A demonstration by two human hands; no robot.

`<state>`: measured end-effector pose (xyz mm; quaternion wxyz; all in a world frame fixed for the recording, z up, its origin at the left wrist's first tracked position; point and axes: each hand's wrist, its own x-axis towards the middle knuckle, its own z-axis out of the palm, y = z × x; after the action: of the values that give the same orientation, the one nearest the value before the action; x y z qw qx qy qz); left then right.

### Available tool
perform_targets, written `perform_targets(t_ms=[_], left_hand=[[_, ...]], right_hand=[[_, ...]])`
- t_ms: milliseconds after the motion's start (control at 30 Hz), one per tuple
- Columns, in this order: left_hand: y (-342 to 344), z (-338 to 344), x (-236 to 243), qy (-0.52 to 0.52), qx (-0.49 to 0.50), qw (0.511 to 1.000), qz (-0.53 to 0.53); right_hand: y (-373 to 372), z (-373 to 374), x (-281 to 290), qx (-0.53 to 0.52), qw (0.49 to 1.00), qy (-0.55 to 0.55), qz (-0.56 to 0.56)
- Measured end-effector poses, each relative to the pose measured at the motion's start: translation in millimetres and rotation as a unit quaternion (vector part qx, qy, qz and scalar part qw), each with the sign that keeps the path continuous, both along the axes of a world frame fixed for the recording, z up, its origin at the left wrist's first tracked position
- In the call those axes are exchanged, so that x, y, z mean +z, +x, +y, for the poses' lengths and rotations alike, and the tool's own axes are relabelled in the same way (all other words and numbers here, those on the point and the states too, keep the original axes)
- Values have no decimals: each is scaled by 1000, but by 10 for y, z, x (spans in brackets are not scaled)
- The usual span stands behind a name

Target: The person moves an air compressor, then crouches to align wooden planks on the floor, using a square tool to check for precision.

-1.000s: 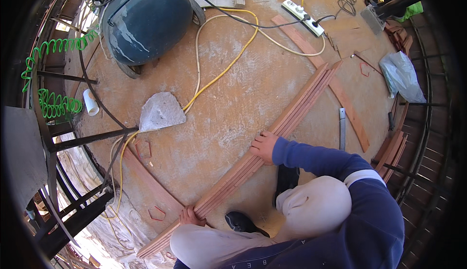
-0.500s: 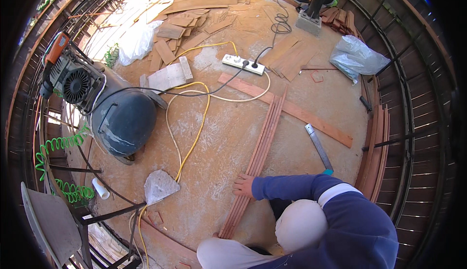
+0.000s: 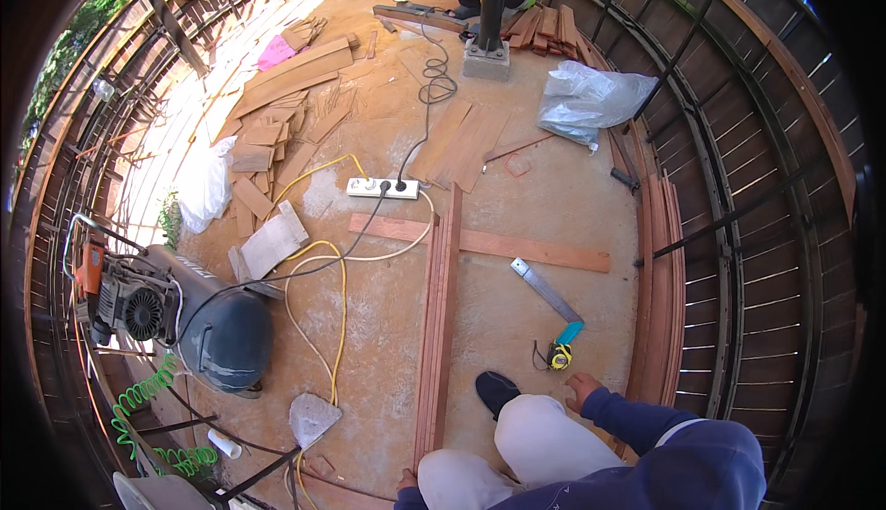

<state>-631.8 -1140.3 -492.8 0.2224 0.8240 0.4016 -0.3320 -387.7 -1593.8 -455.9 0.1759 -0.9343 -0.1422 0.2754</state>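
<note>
A stack of long boards (image 3: 437, 325) lies left of the right leg, its long axis running away from the person, its far part resting across a flat plank (image 3: 540, 250). The plank runs crosswise under it. Well to the right of the stack lies a square (image 3: 546, 290), its metal blade slanting from far left to near right and its teal handle bending back toward the person. A dark shoe (image 3: 496, 393) stands between stack and right hand.

The right hand (image 3: 583, 392) reaches forward over the floor, fingers slightly apart, nothing seen in them. The left hand (image 3: 407, 480) is by the stack's near end, mostly hidden at the knee; I cannot tell whether its fingers are clamped on wood or loose.

The tape measure (image 3: 559, 356) sits on the floor just beyond the right fingertips and a little left, near the square's handle. The right hand is clearly nearer to it.
</note>
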Motion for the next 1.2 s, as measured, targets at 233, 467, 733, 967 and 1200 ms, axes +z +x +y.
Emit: perform_targets(t_ms=[233,467,733,967,1200], left_hand=[[694,206,1977,-14,-37,999,-15],[1404,115,5062,-32,-59,996,-50],[1715,-343,6836,-77,-64,981,-166],[2299,-723,7314,-96,-98,957,-255],[2935,-802,7550,-149,-141,921,-331]], right_hand=[[-419,-664,1343,-161,950,-160,215],[-835,-734,2528,-268,933,22,239],[304,-843,3472,-304,895,211,250],[1816,659,5401,-135,797,526,264],[2707,1616,6616,-43,618,760,197]])
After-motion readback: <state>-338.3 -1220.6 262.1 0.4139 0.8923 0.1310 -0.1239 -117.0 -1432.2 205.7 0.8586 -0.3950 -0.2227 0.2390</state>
